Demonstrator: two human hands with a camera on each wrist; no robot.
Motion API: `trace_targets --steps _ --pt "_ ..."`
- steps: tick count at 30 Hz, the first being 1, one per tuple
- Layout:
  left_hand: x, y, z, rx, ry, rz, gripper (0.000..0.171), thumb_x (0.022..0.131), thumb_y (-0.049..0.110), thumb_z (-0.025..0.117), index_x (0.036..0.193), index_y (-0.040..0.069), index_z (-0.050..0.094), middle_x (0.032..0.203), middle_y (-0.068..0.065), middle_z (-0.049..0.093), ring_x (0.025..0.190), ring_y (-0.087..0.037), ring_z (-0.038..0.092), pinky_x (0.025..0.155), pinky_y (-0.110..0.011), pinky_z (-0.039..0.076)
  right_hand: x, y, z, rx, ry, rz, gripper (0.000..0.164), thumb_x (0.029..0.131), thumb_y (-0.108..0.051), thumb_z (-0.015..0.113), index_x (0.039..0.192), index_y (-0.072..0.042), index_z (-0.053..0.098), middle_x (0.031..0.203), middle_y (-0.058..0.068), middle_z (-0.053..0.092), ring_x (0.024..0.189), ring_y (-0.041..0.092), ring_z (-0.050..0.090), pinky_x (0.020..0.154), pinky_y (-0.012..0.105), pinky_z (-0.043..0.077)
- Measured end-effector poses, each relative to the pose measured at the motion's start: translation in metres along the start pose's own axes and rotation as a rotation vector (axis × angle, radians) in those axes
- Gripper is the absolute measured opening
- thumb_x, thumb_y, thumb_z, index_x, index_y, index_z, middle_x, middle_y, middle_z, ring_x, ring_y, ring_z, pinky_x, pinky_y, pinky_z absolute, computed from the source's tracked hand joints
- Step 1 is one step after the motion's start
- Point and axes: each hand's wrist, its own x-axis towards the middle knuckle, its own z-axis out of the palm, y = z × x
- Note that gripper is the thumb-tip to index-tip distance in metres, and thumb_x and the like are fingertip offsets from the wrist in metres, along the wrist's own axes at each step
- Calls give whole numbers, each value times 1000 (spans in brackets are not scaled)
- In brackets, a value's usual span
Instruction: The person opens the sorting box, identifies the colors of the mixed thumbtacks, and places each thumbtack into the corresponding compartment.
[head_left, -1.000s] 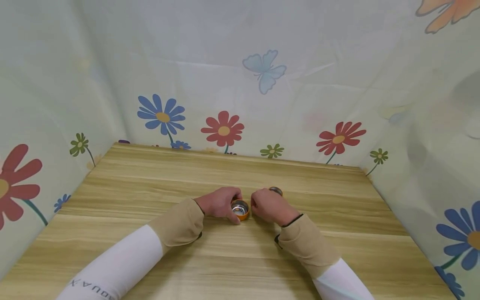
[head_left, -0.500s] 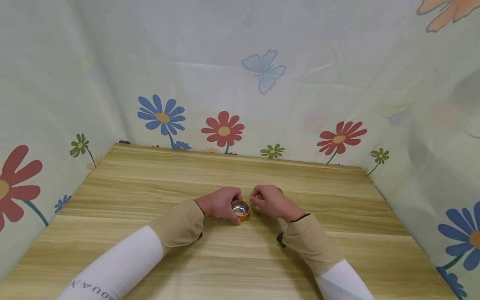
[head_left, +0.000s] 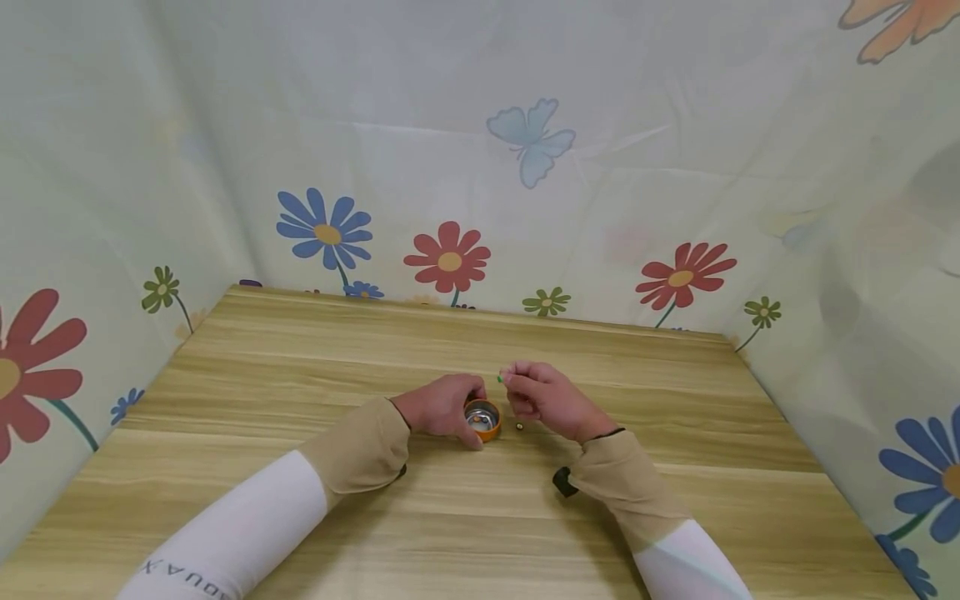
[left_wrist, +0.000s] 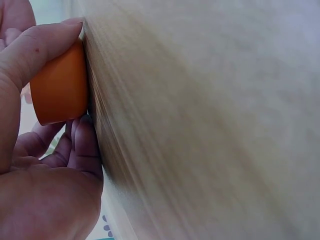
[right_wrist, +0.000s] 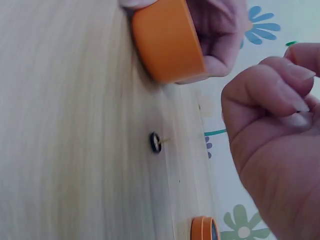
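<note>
My left hand (head_left: 444,403) grips a round orange tin (head_left: 492,432) with a shiny metal inside, fingers and thumb around its side. It stands on the table with its mouth up, and small bits, some orange, show inside. Raised just right of the tin, my right hand (head_left: 549,400) pinches a tiny green piece (head_left: 500,378) between thumb and forefinger; most of it is hidden by the fingertips. Below that hand lies a thumbtack-like piece (right_wrist: 156,143), a dark ring with a pale centre and a thin spike pointing up.
A second orange round piece (right_wrist: 203,229), perhaps the tin's lid, sits on the table at the bottom of the right wrist view; the right hand hides it in the head view. Flower-printed cloth walls (head_left: 450,150) enclose the wooden table (head_left: 465,525) at the back and sides.
My right hand has lifted off the table and moved slightly up and right, bringing the green piece into view between its fingertips. The thumbtack-like piece is uncovered. The left hand and tin stay put.
</note>
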Motion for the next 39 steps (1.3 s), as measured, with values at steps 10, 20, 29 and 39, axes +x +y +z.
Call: trace_targets --steps 10,20,29,39 --pt "1 1 0 9 -3 -9 49 63 23 88 94 9 53 88 0 58 79 -14 55 68 -23 45 -1 -8 3 393 -186 -104 26 105 -8 26 85 -4 42 67 1 24 52 12 23 51 25 22" --pt "-1 4 -2 -24 -16 -19 47 64 20 88 94 7 53 90 -3 59 79 -15 56 67 -23 45 -1 -19 20 552 -325 -221 26 103 -10 26 79 -6 35 74 1 21 55 13 22 54 25 23" --pt "-1 4 -2 -49 -22 -44 51 64 19 88 98 4 54 92 -5 60 82 -18 56 68 -24 45 -6 -27 41 682 -424 -292 21 102 -16 34 82 -10 37 76 -1 21 56 10 26 55 23 25" --pt "-1 2 -1 -46 4 -12 51 60 21 89 97 15 54 89 6 55 79 -11 51 69 -24 45 -11 -44 71 673 -574 -363 18 101 -20 39 84 -14 40 75 -1 21 55 10 25 55 23 24"
